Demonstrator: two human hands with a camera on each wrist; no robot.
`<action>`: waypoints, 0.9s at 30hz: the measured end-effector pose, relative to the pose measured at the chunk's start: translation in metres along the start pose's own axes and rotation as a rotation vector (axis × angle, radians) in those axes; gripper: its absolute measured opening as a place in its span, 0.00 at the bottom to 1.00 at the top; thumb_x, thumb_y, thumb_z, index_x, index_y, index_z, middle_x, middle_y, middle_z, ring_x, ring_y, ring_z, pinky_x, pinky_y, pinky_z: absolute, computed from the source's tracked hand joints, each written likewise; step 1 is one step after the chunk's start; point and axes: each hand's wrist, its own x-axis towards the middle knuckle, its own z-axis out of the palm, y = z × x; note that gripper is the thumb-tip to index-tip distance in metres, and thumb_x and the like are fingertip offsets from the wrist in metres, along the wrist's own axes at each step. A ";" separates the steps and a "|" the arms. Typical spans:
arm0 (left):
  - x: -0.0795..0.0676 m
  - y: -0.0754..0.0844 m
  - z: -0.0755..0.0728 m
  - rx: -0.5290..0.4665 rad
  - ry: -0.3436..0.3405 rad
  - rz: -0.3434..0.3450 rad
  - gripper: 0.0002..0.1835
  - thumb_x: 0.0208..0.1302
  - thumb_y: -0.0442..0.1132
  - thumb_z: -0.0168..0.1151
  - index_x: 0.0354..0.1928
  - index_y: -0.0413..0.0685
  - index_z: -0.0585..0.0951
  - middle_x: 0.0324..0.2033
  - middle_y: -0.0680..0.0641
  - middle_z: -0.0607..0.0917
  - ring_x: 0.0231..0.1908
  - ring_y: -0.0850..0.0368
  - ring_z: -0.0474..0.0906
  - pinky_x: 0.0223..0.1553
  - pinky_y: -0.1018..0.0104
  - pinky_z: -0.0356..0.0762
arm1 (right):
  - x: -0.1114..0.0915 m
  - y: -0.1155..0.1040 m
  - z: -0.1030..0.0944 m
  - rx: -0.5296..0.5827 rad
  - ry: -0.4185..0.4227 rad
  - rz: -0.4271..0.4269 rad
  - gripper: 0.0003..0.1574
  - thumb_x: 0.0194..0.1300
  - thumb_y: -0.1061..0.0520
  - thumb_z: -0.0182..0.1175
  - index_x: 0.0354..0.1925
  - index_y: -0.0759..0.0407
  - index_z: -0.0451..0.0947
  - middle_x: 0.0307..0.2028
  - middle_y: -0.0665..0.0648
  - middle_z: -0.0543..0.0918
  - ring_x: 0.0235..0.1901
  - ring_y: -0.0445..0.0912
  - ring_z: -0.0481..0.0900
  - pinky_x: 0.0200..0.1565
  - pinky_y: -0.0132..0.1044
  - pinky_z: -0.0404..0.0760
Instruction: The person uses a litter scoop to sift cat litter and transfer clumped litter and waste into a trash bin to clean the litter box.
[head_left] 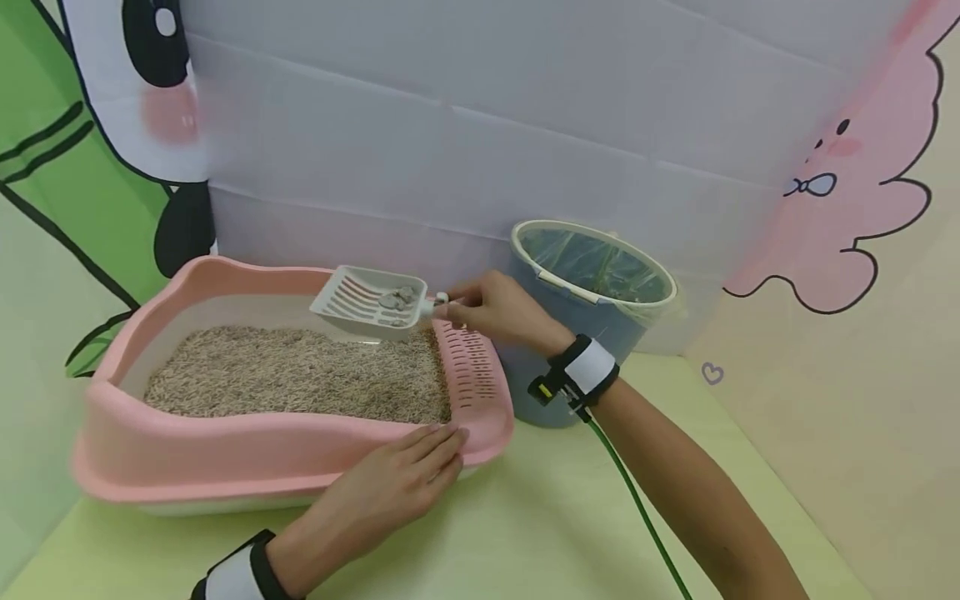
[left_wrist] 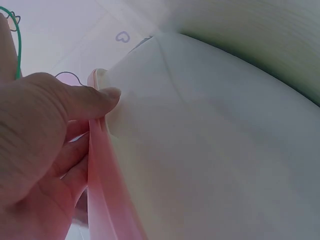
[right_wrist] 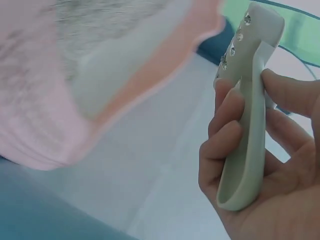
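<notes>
My right hand (head_left: pixel 502 308) grips a white slotted litter scoop (head_left: pixel 348 306) by its handle, holding it above the right part of a pink litter box (head_left: pixel 247 437). Greyish clumps (head_left: pixel 397 297) lie in the scoop, near its handle end. Pale, grainy litter (head_left: pixel 300 371) covers the box's floor. At the box's front right corner, my left hand (head_left: pixel 386 479) pinches the rim. The left wrist view shows the thumb against the white outer wall (left_wrist: pixel 200 145) and the fingers on the pink side. In the right wrist view, my fingers wrap round the scoop's pale handle (right_wrist: pixel 247 165).
A blue bin (head_left: pixel 543 367) with a cream rim and a thin green liner (head_left: pixel 607 267) stands just right of the litter box. Both rest on a yellow-green surface (head_left: pixel 600 500). Behind them hangs a pale sheet (head_left: pixel 450 150). A green cable (head_left: pixel 637 496) trails from my right wrist.
</notes>
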 end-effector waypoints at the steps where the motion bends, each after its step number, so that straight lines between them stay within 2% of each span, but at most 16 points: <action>1: -0.002 -0.001 0.000 -0.005 0.001 0.001 0.24 0.53 0.27 0.57 0.56 0.37 0.75 0.60 0.37 0.72 0.61 0.44 0.63 0.64 0.53 0.62 | 0.002 -0.007 -0.006 0.014 0.009 0.005 0.15 0.65 0.49 0.58 0.48 0.49 0.82 0.20 0.47 0.84 0.13 0.39 0.68 0.17 0.31 0.67; 4: -0.008 -0.004 0.001 -0.020 -0.006 -0.002 0.25 0.52 0.25 0.58 0.56 0.36 0.74 0.61 0.36 0.71 0.62 0.44 0.62 0.64 0.53 0.62 | 0.006 -0.023 -0.030 0.040 0.033 0.008 0.14 0.65 0.47 0.58 0.46 0.47 0.83 0.24 0.49 0.85 0.21 0.41 0.76 0.24 0.35 0.74; 7: -0.016 -0.009 0.001 -0.026 -0.022 -0.022 0.26 0.51 0.24 0.60 0.56 0.36 0.74 0.61 0.36 0.71 0.62 0.43 0.61 0.64 0.53 0.62 | 0.009 -0.029 -0.055 0.061 0.069 0.028 0.12 0.64 0.45 0.59 0.42 0.45 0.84 0.27 0.52 0.85 0.26 0.47 0.77 0.25 0.37 0.74; 10: -0.024 -0.013 0.001 -0.043 -0.028 -0.047 0.27 0.49 0.23 0.62 0.56 0.36 0.74 0.61 0.35 0.70 0.62 0.42 0.61 0.63 0.52 0.63 | 0.006 -0.019 -0.081 0.075 0.104 0.064 0.14 0.62 0.43 0.60 0.40 0.48 0.84 0.29 0.57 0.84 0.28 0.51 0.77 0.26 0.40 0.73; 13: -0.029 -0.015 0.002 -0.053 -0.031 -0.064 0.29 0.47 0.22 0.64 0.56 0.35 0.74 0.62 0.34 0.70 0.62 0.42 0.61 0.62 0.51 0.64 | -0.007 0.005 -0.108 0.022 0.162 0.112 0.18 0.62 0.42 0.60 0.40 0.52 0.84 0.31 0.60 0.85 0.31 0.50 0.80 0.31 0.42 0.76; 15: -0.031 -0.015 0.002 -0.057 -0.028 -0.069 0.30 0.46 0.21 0.64 0.56 0.35 0.74 0.62 0.34 0.69 0.62 0.42 0.61 0.62 0.51 0.64 | -0.022 0.025 -0.123 -0.059 0.216 0.166 0.21 0.63 0.42 0.59 0.44 0.55 0.83 0.33 0.61 0.85 0.31 0.48 0.81 0.32 0.43 0.77; 19: -0.032 -0.014 0.002 -0.074 -0.010 -0.075 0.30 0.46 0.21 0.64 0.56 0.35 0.74 0.61 0.35 0.70 0.62 0.43 0.61 0.62 0.52 0.64 | -0.054 0.059 -0.140 -0.356 0.308 0.252 0.22 0.65 0.47 0.58 0.48 0.62 0.81 0.38 0.64 0.85 0.22 0.48 0.77 0.23 0.40 0.72; 21: -0.032 -0.014 0.002 -0.083 0.004 -0.076 0.29 0.46 0.20 0.64 0.55 0.35 0.74 0.61 0.35 0.71 0.62 0.43 0.61 0.62 0.52 0.64 | -0.068 0.071 -0.141 -0.508 0.333 0.272 0.21 0.65 0.51 0.58 0.47 0.65 0.81 0.35 0.65 0.85 0.16 0.49 0.72 0.16 0.39 0.66; 23: -0.032 -0.013 0.002 -0.085 0.013 -0.076 0.29 0.45 0.20 0.64 0.54 0.35 0.74 0.61 0.35 0.71 0.62 0.43 0.61 0.62 0.52 0.65 | -0.079 0.078 -0.138 -0.621 0.353 0.277 0.18 0.64 0.54 0.58 0.45 0.66 0.82 0.28 0.65 0.85 0.13 0.50 0.68 0.12 0.39 0.61; 25: -0.032 -0.013 0.002 -0.075 0.015 -0.073 0.28 0.46 0.20 0.64 0.54 0.35 0.74 0.61 0.35 0.71 0.62 0.43 0.62 0.62 0.52 0.65 | -0.086 0.080 -0.134 -0.703 0.368 0.285 0.17 0.64 0.56 0.57 0.45 0.65 0.82 0.27 0.65 0.85 0.15 0.51 0.70 0.09 0.39 0.63; 27: -0.031 -0.014 0.001 -0.068 0.006 -0.073 0.28 0.47 0.21 0.63 0.55 0.35 0.74 0.61 0.35 0.70 0.62 0.43 0.61 0.62 0.52 0.64 | -0.090 0.081 -0.130 -0.797 0.381 0.256 0.14 0.63 0.58 0.57 0.44 0.64 0.82 0.23 0.64 0.83 0.16 0.52 0.72 0.07 0.41 0.67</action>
